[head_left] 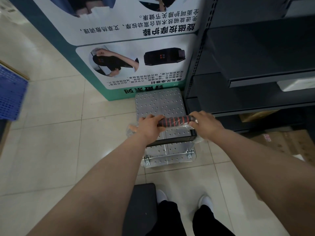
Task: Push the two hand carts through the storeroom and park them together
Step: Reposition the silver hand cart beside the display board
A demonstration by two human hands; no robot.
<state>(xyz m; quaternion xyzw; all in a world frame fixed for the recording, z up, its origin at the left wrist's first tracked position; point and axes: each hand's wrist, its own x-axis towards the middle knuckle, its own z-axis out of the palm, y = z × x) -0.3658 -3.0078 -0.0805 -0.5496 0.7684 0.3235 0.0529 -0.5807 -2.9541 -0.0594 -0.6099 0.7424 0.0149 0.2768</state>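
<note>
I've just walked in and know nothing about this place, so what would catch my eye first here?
Two bare hands, the left hand and right hand, grip the black foam handle with red rings of a small grey metal platform cart at centre. Just beyond its front edge stands a big white-and-teal advertising board, with dark grey metal shelving close on the right.

Blocked far ahead by poster board (136, 53); hemmed right by dark shelving (255, 65). Open tiled floor (51, 133) left, up to blue crate (12, 92).
</note>
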